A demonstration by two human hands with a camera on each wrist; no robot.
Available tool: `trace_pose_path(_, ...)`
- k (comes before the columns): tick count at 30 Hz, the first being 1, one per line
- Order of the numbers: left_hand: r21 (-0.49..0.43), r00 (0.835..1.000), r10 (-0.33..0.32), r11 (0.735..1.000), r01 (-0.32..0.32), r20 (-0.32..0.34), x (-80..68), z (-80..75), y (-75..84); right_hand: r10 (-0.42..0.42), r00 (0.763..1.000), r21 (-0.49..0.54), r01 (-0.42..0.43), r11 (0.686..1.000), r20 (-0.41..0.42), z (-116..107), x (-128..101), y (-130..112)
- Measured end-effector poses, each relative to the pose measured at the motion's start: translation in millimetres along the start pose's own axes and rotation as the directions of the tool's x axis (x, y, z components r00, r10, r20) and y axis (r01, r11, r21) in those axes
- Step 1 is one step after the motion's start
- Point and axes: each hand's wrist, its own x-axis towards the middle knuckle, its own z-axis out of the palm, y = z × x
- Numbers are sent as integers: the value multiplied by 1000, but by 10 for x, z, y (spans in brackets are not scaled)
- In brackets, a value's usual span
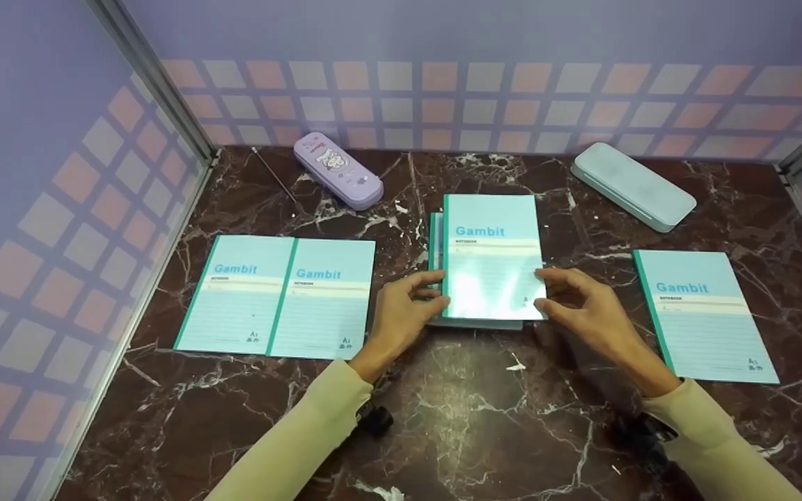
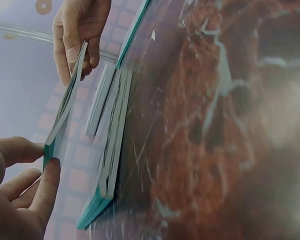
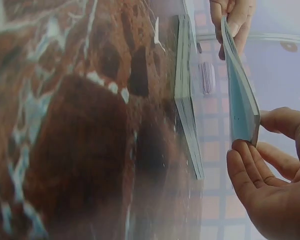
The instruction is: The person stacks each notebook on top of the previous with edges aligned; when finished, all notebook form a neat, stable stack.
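Overhead, both hands pinch one thin teal-spined "Gambit" notebook [image 1: 491, 257] by its side edges, left hand [image 1: 401, 313] at the spine, right hand [image 1: 582, 306] opposite, raised just above the small stack of like notebooks [image 1: 434, 243]. It looks light and floppy with a slick cover, so edge grips suit it. Behind the stack lie a lilac pencil case [image 1: 338, 170] and a pale green case [image 1: 634, 186], both closed, contents unseen.

Left wrist view: thumb and fingers [image 2: 45, 185] clamp the spine corner.

Right wrist view: fingertips [image 3: 242, 165] clamp the open edge, clear of the stack.
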Motion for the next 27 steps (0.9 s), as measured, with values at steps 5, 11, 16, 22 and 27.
trace_pose_path(5,38,1000,18,999,-17,-8,14,-49,-54,27,999,-34,-26,999,25,83,34,10)
trace_pose_path(11,98,1000,20,995,-19,-7,22,-90,-107,46,998,-76,-43,996,47,151,71,34)
trace_pose_path(16,147,1000,12,989,-12,1,19,-109,-129,48,997,-112,-42,993,55,193,80,60)
trace_pose_path(22,180,1000,10,984,-8,-12,27,-117,-156,53,996,-165,-40,985,71,233,91,92)
trace_pose_path(27,176,1000,6,984,-2,-22,26,-113,-171,60,995,-179,-44,983,86,250,96,113)
